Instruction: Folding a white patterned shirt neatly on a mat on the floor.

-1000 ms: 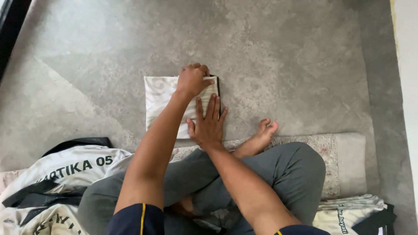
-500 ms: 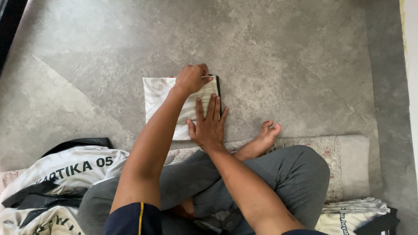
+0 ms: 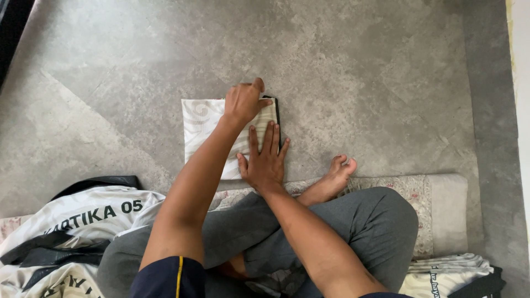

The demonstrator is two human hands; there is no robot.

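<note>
Both hands on the folded cloth [image 3: 210, 124] lying on the floor [image 3: 359, 72]: left hand [image 3: 244, 102] curled at its far edge, right hand [image 3: 266, 160] flat, fingers spread, near edge. Barely changed from a second ago; we're still pressing it flat.

Lying flat on the grey stone-look floor [image 3: 353, 60], straight ahead of the crossed legs: a folded pale patterned cloth [image 3: 201, 118]. Resting on the far right corner of that cloth, the left hand [image 3: 243, 102], its arm crossing over from the near left. Pressed flat on the near right part of the cloth, just behind the left hand, the right hand [image 3: 266, 161]. Peeking out along the cloth's right edge, a thin dark strip [image 3: 277, 118]. Right of the right hand, a bare foot [image 3: 335, 175] on a patterned rug [image 3: 441, 212]. At near left, a heap of white printed jerseys [image 3: 66, 221]; at near right, folded striped garments [image 3: 447, 273].
</note>
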